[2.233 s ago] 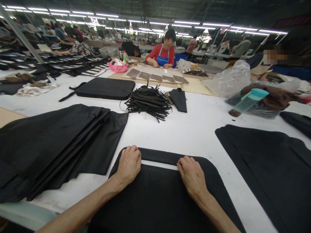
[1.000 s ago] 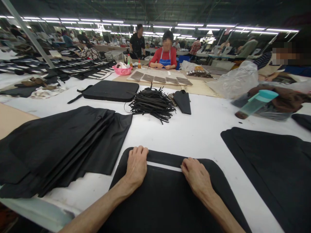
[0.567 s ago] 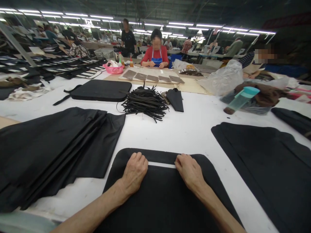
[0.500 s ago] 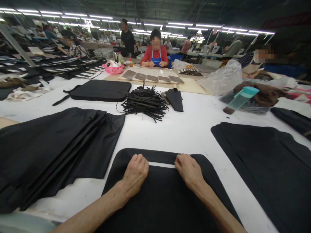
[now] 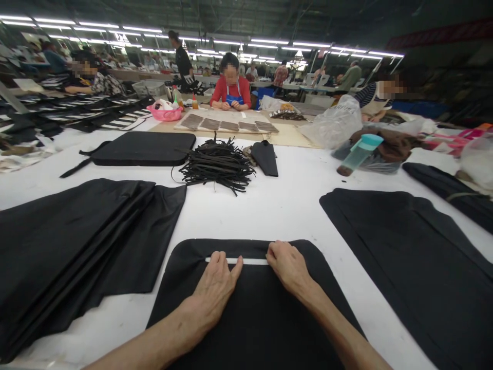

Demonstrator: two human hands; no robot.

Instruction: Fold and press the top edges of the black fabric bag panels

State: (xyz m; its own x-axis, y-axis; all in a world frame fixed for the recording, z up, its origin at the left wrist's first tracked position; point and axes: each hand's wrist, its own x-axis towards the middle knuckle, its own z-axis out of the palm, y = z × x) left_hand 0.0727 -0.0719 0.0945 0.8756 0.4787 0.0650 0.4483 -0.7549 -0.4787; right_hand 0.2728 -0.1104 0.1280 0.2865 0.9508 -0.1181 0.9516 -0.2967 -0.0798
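Note:
A black fabric panel (image 5: 265, 308) with rounded far corners lies flat in front of me. Near its far edge runs a narrow slot (image 5: 252, 261) showing white. My left hand (image 5: 219, 282) rests palm down on the panel at the left part of the slot, thumb spread away from the fingers. At the slot's right end, my right hand (image 5: 288, 264) has its fingers curled and pinched on the panel's far strip. The fingertips of the right hand are partly hidden.
Black fabric pieces lie stacked at left (image 5: 88, 241) and right (image 5: 408, 257) on the white table (image 5: 231, 216). Beyond are a heap of black strips (image 5: 217, 164), a black padded piece (image 5: 144, 149) and a teal-lidded bottle (image 5: 360, 154). A person in red (image 5: 231, 90) sits opposite.
My left hand has loosened from its closed grip at the slot, its thumb now stretched out to the right. The right hand keeps its pinch. The camera view has turned slightly right.

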